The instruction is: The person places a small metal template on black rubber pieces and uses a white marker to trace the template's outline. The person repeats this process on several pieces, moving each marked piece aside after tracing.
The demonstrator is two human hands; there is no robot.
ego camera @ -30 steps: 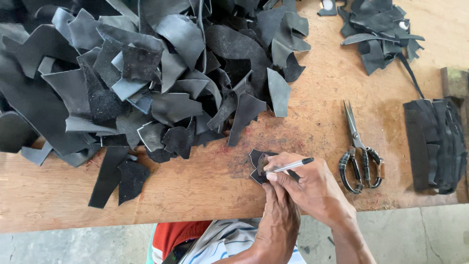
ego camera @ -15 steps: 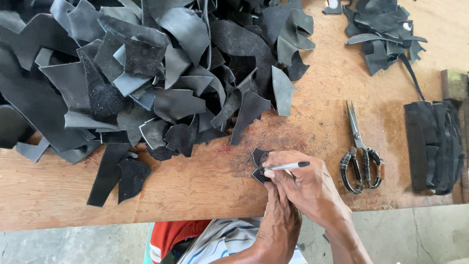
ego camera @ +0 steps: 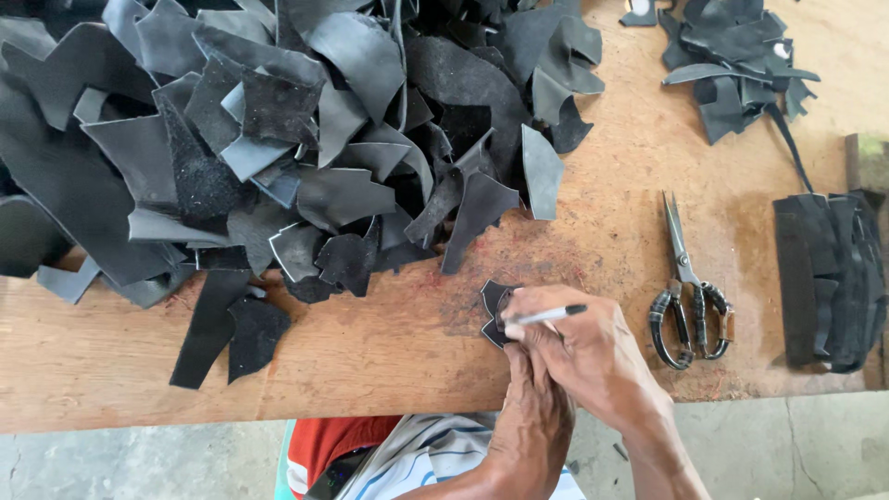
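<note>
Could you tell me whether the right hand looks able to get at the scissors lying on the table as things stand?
Probably yes: the scissors lie just beside the right hand, with bare wooden table between them, though that hand's grip is occupied by a pen.

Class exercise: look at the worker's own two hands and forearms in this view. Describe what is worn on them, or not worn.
Both the left hand and the right hand are bare: no gloves, rings, watch or bands show. The forearms are uncovered too, with no sleeve reaching them. Below them lies clothing: a white garment with thin blue stripes and a patch of red fabric.
</note>
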